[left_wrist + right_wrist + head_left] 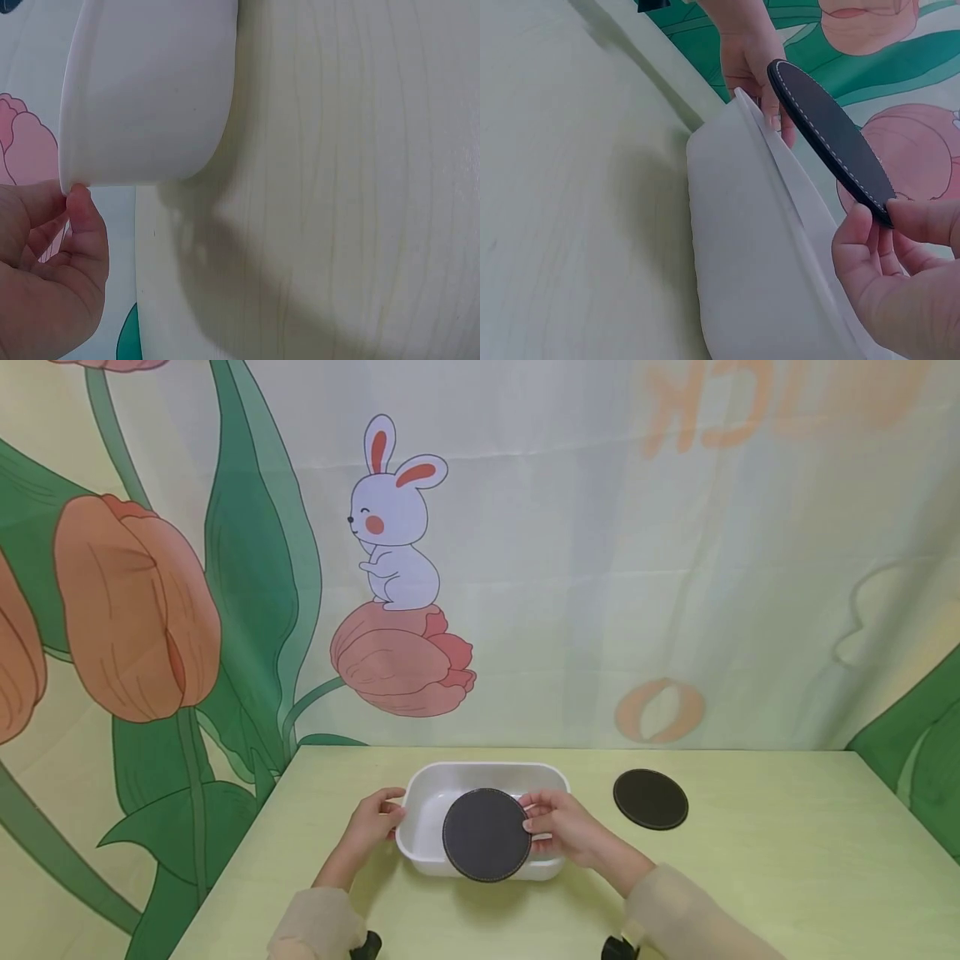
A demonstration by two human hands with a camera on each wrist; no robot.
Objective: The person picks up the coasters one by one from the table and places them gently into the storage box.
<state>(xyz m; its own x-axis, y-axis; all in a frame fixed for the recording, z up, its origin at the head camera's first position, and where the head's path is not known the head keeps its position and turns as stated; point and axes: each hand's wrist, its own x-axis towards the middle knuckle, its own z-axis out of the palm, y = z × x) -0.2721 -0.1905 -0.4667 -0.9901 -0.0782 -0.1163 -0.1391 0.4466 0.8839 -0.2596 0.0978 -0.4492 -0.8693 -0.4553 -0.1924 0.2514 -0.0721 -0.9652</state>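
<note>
A white rectangular tub (424, 865) with rounded corners sits on the table. My left hand (375, 817) grips its left end, and the left wrist view shows thumb and fingers pinching the rim of the tub (157, 97). My right hand (564, 828) pinches the right edge of a round black coaster (486, 835), holding it tilted above the tub. Seen from the right wrist, the coaster (836, 139) has pale stitching along its border, with the right thumb and fingers (855, 240) at its lower edge. The coaster hides part of the tub's inside.
A second round black coaster (650, 799) lies flat on the table to the right of the tub. Behind the pale wooden table (787, 860) hangs a curtain (555, 568) printed with tulips and a rabbit.
</note>
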